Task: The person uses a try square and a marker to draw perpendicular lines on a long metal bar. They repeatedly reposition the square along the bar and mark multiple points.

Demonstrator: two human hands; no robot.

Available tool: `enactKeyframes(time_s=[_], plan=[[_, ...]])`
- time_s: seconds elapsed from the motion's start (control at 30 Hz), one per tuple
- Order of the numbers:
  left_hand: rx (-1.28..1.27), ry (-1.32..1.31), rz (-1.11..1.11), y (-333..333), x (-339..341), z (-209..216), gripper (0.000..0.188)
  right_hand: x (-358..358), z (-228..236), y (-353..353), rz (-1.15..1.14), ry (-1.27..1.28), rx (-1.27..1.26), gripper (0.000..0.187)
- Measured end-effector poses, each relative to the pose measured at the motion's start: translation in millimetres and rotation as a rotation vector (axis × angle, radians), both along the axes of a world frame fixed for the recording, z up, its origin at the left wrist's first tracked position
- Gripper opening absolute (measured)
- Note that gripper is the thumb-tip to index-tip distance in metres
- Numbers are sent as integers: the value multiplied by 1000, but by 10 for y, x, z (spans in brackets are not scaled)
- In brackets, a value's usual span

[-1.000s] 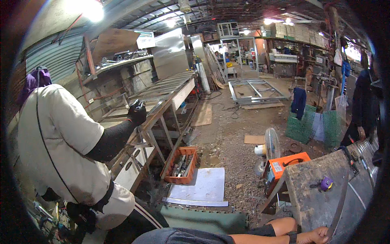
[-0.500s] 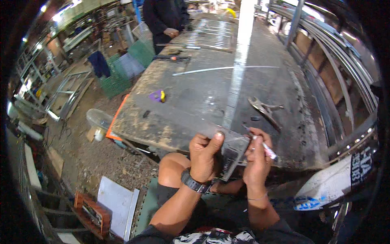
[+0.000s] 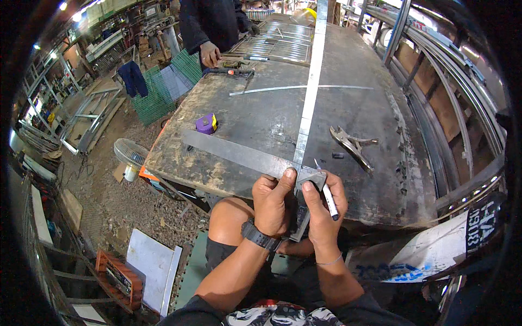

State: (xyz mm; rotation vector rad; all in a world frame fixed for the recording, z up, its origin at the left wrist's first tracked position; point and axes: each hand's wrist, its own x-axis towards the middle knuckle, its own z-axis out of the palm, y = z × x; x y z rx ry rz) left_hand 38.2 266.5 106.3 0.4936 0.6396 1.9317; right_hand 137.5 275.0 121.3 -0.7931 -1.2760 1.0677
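My left hand [image 3: 272, 204] is closed around the handle end of a metal try square [image 3: 231, 150], its thumb pressing where the blade meets a long galvanized metal strip [image 3: 311, 92]. The blade lies crosswise over the tabletop, pointing left. The strip runs away from me along the table. Between the fingers of my right hand [image 3: 325, 212] is a white marker pen [image 3: 329, 202], its tip up near the strip. The right thumb rests on the square's corner. Beyond that hand lie a small black cap [image 3: 337, 155] and locking pliers [image 3: 352, 148].
On the dark workbench [image 3: 250, 119] are a purple tape measure [image 3: 205, 124] and a thin metal strip [image 3: 272, 91]. At the far left edge stands another person [image 3: 209, 27], one hand near a tool. A fan [image 3: 130, 155] is left of the bench; metal racks [image 3: 435, 76] line the right.
My right hand has shifted left, its thumb now on the square, and the pen stands steeper. The square's blade shows more sharply. The other person's hand has moved toward the bench edge.
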Motion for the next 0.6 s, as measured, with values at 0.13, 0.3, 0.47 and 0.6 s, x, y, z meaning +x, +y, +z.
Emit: enactKeyframes(time_s=[0.13, 0.3, 0.47, 0.6], plan=[[-57, 28, 25, -1, -12, -4, 10, -84, -4, -5, 16, 67, -62, 24], [126, -138, -228, -84, -170, 48, 20, -141, 142, -205, -155, -185, 234, 28], [451, -335, -501, -181, -266, 273, 27, -216, 386, -707, -139, -297, 614, 45], [579, -470, -632, -380, -343, 413, 24, -349, 404, -958, -106, -306, 661, 47]])
